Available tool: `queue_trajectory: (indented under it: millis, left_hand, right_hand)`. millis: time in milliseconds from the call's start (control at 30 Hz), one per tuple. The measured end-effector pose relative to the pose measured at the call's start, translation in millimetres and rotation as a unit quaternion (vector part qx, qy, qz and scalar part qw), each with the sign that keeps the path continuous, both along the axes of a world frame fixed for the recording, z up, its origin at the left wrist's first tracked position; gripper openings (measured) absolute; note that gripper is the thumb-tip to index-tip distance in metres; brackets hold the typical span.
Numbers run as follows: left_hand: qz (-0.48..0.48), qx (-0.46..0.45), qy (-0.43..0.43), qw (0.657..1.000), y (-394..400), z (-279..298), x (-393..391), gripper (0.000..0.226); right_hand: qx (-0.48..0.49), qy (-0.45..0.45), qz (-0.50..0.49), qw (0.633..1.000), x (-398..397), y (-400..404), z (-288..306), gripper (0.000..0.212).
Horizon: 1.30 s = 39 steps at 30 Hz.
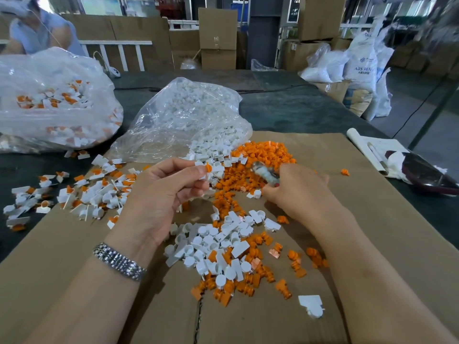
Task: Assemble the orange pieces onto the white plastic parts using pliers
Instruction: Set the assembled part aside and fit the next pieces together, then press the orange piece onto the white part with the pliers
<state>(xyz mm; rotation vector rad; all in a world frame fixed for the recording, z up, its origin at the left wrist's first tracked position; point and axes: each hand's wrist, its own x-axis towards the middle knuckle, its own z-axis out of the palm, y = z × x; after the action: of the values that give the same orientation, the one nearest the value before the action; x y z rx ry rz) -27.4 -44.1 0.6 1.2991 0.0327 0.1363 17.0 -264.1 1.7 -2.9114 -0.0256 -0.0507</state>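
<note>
My left hand (164, 192) pinches a white plastic part with an orange piece (205, 168) on it, raised above the cardboard. My right hand (298, 192) grips the pliers (267, 173), blurred, their tip pointing up and left, a short gap from the held part. Loose orange pieces (258, 157) lie heaped behind the hands. A mix of white parts (218, 244) and orange pieces is scattered between my forearms. Assembled white-and-orange parts (82, 192) lie spread at the left.
A cardboard sheet (372, 232) covers the dark table. An open clear bag of white parts (188, 115) lies behind the hands, and a bag of assembled parts (54, 100) sits far left. Papers and a dark pouch (419, 172) lie right. A person (37, 28) sits back left.
</note>
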Motion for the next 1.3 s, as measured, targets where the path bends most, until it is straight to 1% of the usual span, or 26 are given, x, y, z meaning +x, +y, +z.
queue_trajectory:
  millis: [67, 133, 167, 200, 233, 267, 300, 333, 367, 500, 633, 767, 833, 933, 1067, 1167, 1233, 1300]
  left_hand:
    - [0.011, -0.014, -0.002, 1.0, -1, 0, 1, 0.018]
    - [0.014, -0.033, -0.004, 0.999, -2, 0, 1, 0.012]
    - [0.016, -0.043, -0.006, 0.999, -3, -1, 1, 0.009]
    - [0.016, -0.051, -0.008, 0.999, -3, -1, 1, 0.008]
    - [0.015, -0.058, -0.01, 0.998, -3, 0, 1, 0.006]
    - [0.015, -0.063, -0.013, 0.998, -3, 0, 0, 0.005]
    - [0.015, -0.067, -0.015, 0.998, -4, 1, 0, 0.005]
    - [0.016, -0.069, -0.017, 0.997, -4, 1, 0, 0.005]
    - [0.016, -0.07, -0.019, 0.997, -5, 2, 0, 0.006]
    - [0.032, -0.053, -0.027, 0.998, -12, 0, 1, 0.008]
    - [0.055, -0.042, -0.032, 0.997, -13, -1, 1, 0.011]
    - [0.078, -0.003, -0.038, 0.996, -13, -5, 2, 0.003]
    - [0.08, -0.015, -0.035, 0.996, -14, -4, 2, 0.005]
    - [0.08, -0.05, -0.026, 0.995, -15, -3, 1, 0.014]
    - [0.074, -0.071, -0.014, 0.995, -14, -6, 1, 0.006]
    - [0.074, -0.065, -0.004, 0.995, -13, -7, 2, 0.005]
    - [0.076, -0.046, -0.004, 0.996, -13, -8, 2, 0.002]
    - [0.098, -0.007, -0.024, 0.995, -9, -8, 3, 0.007]
  right_hand:
    - [0.097, -0.012, 0.008, 0.995, -2, -3, 7, 0.018]
    - [0.192, -0.014, 0.027, 0.981, -6, -6, 19, 0.015]
    - [0.244, 0.003, 0.041, 0.969, -9, -7, 26, 0.015]
    - [0.307, 0.044, 0.063, 0.949, -12, -7, 32, 0.016]
    - [0.369, 0.102, 0.093, 0.919, -16, -7, 36, 0.018]
    - [0.408, 0.159, 0.125, 0.89, -20, -7, 39, 0.021]
    - [0.418, 0.201, 0.154, 0.872, -24, -5, 40, 0.025]
    - [0.406, 0.223, 0.176, 0.868, -27, -2, 40, 0.029]
    - [0.387, 0.229, 0.193, 0.872, -29, 2, 40, 0.033]
    - [0.36, 0.21, 0.215, 0.883, -39, 15, 42, 0.038]
    - [0.322, 0.175, 0.223, 0.903, -44, 21, 40, 0.043]
    - [0.294, 0.12, 0.213, 0.924, -47, 28, 37, 0.05]
    - [0.294, 0.095, 0.204, 0.929, -47, 32, 35, 0.053]
    - [0.249, 0.045, 0.181, 0.95, -47, 40, 30, 0.06]
    - [0.218, 0.007, 0.176, 0.96, -46, 44, 24, 0.052]
    - [0.217, 0.016, 0.182, 0.959, -42, 43, 22, 0.051]
    - [0.26, 0.059, 0.184, 0.946, -41, 37, 24, 0.057]
    - [0.297, 0.107, 0.187, 0.93, -39, 29, 30, 0.061]
